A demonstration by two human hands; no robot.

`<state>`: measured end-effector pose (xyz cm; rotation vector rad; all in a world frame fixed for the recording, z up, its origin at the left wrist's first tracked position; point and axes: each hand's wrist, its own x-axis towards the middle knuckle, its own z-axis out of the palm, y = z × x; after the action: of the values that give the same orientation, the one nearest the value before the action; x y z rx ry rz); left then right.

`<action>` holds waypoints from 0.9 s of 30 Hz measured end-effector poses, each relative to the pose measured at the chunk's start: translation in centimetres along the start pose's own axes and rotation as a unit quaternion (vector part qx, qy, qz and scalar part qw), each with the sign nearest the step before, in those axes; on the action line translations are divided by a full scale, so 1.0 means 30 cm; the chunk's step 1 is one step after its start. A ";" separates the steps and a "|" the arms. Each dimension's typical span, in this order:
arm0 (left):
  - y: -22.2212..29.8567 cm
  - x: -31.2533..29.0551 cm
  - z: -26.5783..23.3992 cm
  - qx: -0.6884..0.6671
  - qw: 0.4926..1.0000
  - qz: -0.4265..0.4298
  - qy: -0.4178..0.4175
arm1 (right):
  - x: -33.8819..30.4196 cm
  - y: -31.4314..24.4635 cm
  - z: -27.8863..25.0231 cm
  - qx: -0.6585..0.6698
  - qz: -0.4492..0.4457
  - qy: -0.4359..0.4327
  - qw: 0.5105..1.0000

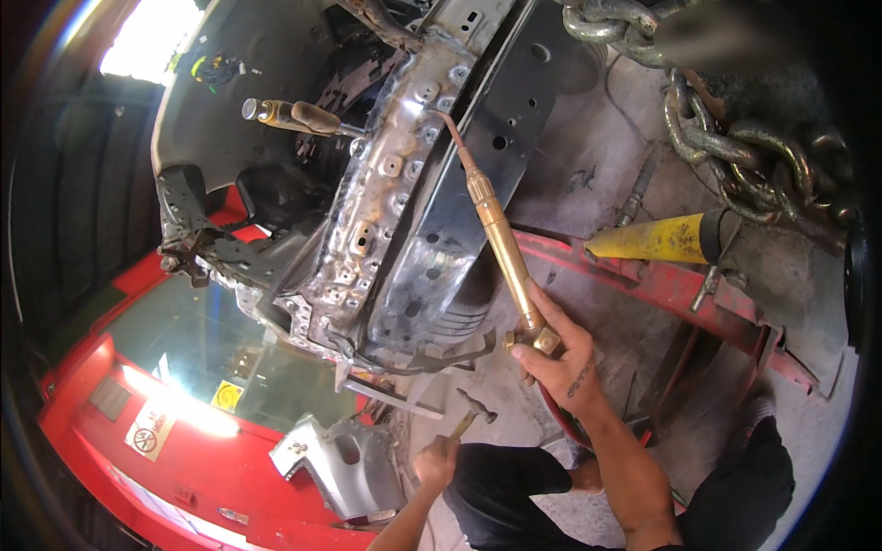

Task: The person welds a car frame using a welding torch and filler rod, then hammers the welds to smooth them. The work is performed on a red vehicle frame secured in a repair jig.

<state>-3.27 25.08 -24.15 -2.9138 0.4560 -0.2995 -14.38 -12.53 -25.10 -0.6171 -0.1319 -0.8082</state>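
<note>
The right grip (pixel 557 356) holds a brass torch (pixel 501 241), nozzle (pixel 457 139) over the bare-metal rail (pixel 378 197) at twelve o'clock; the left grip (pixel 436 462) holds a hammer (pixel 471 412) at six o'clock. A steady nozzle angle aids control.

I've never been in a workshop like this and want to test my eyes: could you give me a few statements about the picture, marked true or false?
1. The right hand holds a brass torch. True.
2. The left hand is empty. False: it holds a hammer.
3. The torch points toward the holed metal rail. True.
4. The yellow cylinder is left of the torch. False: it is to its right.
</note>
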 end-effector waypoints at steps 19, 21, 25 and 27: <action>-0.046 -0.023 -0.017 -0.025 0.999 0.041 0.014 | -0.105 0.103 0.157 -0.068 -0.070 0.120 0.988; -0.067 -0.035 -0.010 -0.036 0.998 0.037 0.023 | -0.156 0.140 0.180 -0.083 -0.068 0.142 0.984; -0.102 -0.074 -0.002 -0.052 0.997 0.027 0.042 | -0.277 0.222 0.191 -0.145 -0.058 0.097 0.983; -0.120 -0.089 0.009 -0.069 0.996 0.030 0.053 | -0.342 0.234 0.214 -0.165 -0.044 0.087 0.981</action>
<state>-4.69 29.34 -24.12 -3.0208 0.6014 -0.4318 -15.74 1.32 -26.61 -0.8532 0.1392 -0.9750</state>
